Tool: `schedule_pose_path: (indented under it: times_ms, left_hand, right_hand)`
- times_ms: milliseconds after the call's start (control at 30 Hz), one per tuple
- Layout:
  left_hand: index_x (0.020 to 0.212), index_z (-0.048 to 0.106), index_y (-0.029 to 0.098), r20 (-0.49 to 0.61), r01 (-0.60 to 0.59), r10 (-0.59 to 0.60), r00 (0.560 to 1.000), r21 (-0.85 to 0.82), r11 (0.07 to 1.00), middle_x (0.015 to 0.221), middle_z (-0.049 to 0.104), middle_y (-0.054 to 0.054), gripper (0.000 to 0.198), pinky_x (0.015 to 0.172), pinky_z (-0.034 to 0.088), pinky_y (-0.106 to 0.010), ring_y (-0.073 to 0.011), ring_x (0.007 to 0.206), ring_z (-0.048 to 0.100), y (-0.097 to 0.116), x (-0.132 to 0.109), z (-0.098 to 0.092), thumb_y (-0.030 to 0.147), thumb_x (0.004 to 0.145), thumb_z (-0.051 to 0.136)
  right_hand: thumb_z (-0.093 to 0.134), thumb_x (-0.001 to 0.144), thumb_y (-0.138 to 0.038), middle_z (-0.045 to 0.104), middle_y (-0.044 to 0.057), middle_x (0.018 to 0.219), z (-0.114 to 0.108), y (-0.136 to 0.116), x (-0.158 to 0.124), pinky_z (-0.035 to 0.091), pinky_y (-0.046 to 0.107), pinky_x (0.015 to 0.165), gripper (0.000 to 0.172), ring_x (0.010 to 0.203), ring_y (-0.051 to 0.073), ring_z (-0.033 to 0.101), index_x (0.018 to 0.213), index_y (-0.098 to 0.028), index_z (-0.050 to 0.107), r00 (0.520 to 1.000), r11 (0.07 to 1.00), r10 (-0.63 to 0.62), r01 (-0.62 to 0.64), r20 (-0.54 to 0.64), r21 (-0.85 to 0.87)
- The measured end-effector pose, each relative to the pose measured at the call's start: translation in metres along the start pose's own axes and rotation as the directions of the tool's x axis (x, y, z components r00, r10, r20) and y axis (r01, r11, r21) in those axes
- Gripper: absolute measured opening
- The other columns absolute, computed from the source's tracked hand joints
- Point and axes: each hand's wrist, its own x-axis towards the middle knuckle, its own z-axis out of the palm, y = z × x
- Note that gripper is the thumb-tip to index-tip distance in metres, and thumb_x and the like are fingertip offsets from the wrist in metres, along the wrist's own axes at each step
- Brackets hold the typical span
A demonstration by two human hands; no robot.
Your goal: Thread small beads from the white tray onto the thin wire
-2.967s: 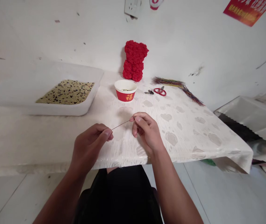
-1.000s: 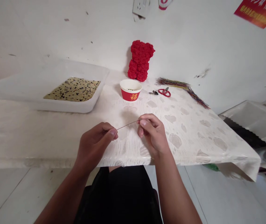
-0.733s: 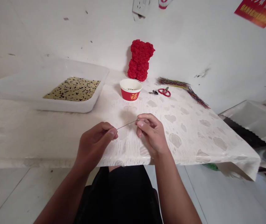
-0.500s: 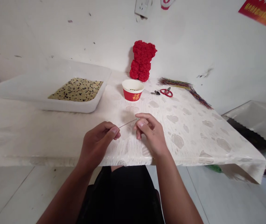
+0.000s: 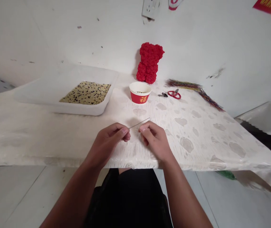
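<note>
My left hand (image 5: pixel 112 139) is closed, thumb and forefinger pinching a thin dark wire (image 5: pixel 140 123). The wire sticks out to the right and slightly up, its free tip beyond the fingers of my right hand (image 5: pixel 154 137). That hand is curled, thumb against forefinger, just below the wire; whatever its pinch holds is hidden or too small to name. Behind both hands stands a red and white paper bowl (image 5: pixel 140 98) with small grain-like bits inside.
A translucent white tray (image 5: pixel 83 110) holds a layer of pale yellow and black bits (image 5: pixel 87 93). A red rose bear (image 5: pixel 149 63) leans by the wall. Red-handled scissors (image 5: pixel 174 94), small dark keys (image 5: pixel 163 94) and bundles of coloured wires (image 5: pixel 185 84) lie on the patterned tablecloth (image 5: pixel 197 139).
My right fingers have drawn in from a looser, spread pose and come off the wire's tip, which now shows free. The left hand keeps its pinch. The whole view has shifted slightly.
</note>
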Motion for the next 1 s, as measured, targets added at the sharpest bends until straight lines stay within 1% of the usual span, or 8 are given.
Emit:
schedule_pose_path:
  times_ms: [100,167,333,533,633,767,967,1000]
  left_hand:
    - [0.077,0.067,0.02,0.002,0.003,-0.004,1.0,0.131,0.991,0.073,0.064,0.002,0.02,0.074,0.045,-0.025,-0.0127,0.076,0.058,0.0025,-0.0013,0.0008,0.033,0.091,0.064]
    - [0.077,0.069,0.021,0.003,0.009,-0.01,1.0,0.204,0.979,0.074,0.066,0.003,0.017,0.074,0.045,-0.024,-0.0123,0.076,0.059,0.0037,-0.0012,0.0017,0.032,0.09,0.066]
    - [0.077,0.07,0.021,0.008,0.025,-0.028,1.0,0.238,0.971,0.076,0.069,0.004,0.014,0.071,0.046,-0.023,-0.0127,0.077,0.062,0.0046,-0.0009,0.004,0.033,0.083,0.073]
    - [0.08,0.074,0.022,0.029,0.003,-0.01,1.0,0.258,0.966,0.078,0.072,0.003,0.013,0.075,0.048,-0.024,-0.0139,0.08,0.065,0.0055,-0.0029,0.0038,0.035,0.084,0.072]
    - [0.081,0.075,0.022,0.019,0.002,-0.007,1.0,0.266,0.964,0.078,0.073,0.003,0.012,0.076,0.049,-0.024,-0.014,0.08,0.066,0.0056,-0.0032,0.0043,0.034,0.084,0.072]
    - [0.081,0.074,0.022,0.007,0.014,-0.016,1.0,0.287,0.958,0.079,0.073,0.003,0.012,0.073,0.048,-0.024,-0.0142,0.08,0.066,0.0054,-0.0037,0.0049,0.034,0.082,0.073]
    - [0.079,0.073,0.022,0.025,0.016,-0.027,0.999,0.36,0.933,0.075,0.071,0.003,0.013,0.069,0.046,-0.024,-0.0139,0.075,0.064,0.0075,-0.0046,0.0043,0.034,0.083,0.071]
    - [0.078,0.072,0.022,0.027,0.015,-0.026,0.999,0.368,0.93,0.074,0.071,0.003,0.014,0.069,0.046,-0.024,-0.0141,0.075,0.063,0.008,-0.0045,0.0041,0.035,0.083,0.07]
  right_hand:
    - [0.062,0.095,-0.047,0.05,-0.005,0.064,0.0017,-0.0015,0.0002,0.036,0.027,0.055,0.034,0.056,0.011,0.045,0.073,-0.02,0.058,0.991,0.999,0.033,-0.033,0.129,0.003]
    - [0.061,0.096,-0.047,0.052,-0.004,0.066,0.0027,-0.0025,0.0008,0.037,0.027,0.055,0.038,0.056,0.011,0.047,0.07,-0.02,0.056,0.984,0.999,0.034,-0.038,0.173,0.02]
    - [0.055,0.1,-0.045,0.048,-0.005,0.055,0.0028,-0.004,0.0012,0.039,0.027,0.057,0.045,0.054,0.011,0.047,0.062,-0.021,0.049,0.981,0.997,0.035,-0.048,0.189,0.065]
    - [0.053,0.101,-0.042,0.048,-0.006,0.053,0.0024,-0.0049,0.0017,0.042,0.027,0.06,0.041,0.053,0.011,0.048,0.067,-0.02,0.056,0.984,0.991,0.038,-0.059,0.175,0.118]
    - [0.054,0.1,-0.044,0.049,-0.005,0.052,0.0022,-0.0052,0.0022,0.042,0.028,0.061,0.042,0.055,0.012,0.049,0.066,-0.02,0.054,0.978,0.991,0.052,-0.075,0.201,0.109]
    - [0.059,0.098,-0.042,0.05,-0.006,0.053,0.0009,-0.0064,0.001,0.041,0.027,0.059,0.036,0.056,0.013,0.051,0.069,-0.021,0.054,0.962,0.989,0.087,-0.114,0.258,0.09]
    - [0.059,0.097,-0.039,0.052,-0.004,0.058,0.0026,-0.0048,0.0004,0.043,0.027,0.062,0.041,0.057,0.011,0.052,0.061,-0.02,0.052,0.949,0.996,0.059,-0.079,0.31,0.051]
    - [0.059,0.096,-0.039,0.053,-0.004,0.059,0.0011,-0.0042,0.0025,0.042,0.027,0.061,0.041,0.057,0.011,0.052,0.06,-0.02,0.051,0.961,0.997,0.048,-0.061,0.274,0.038]
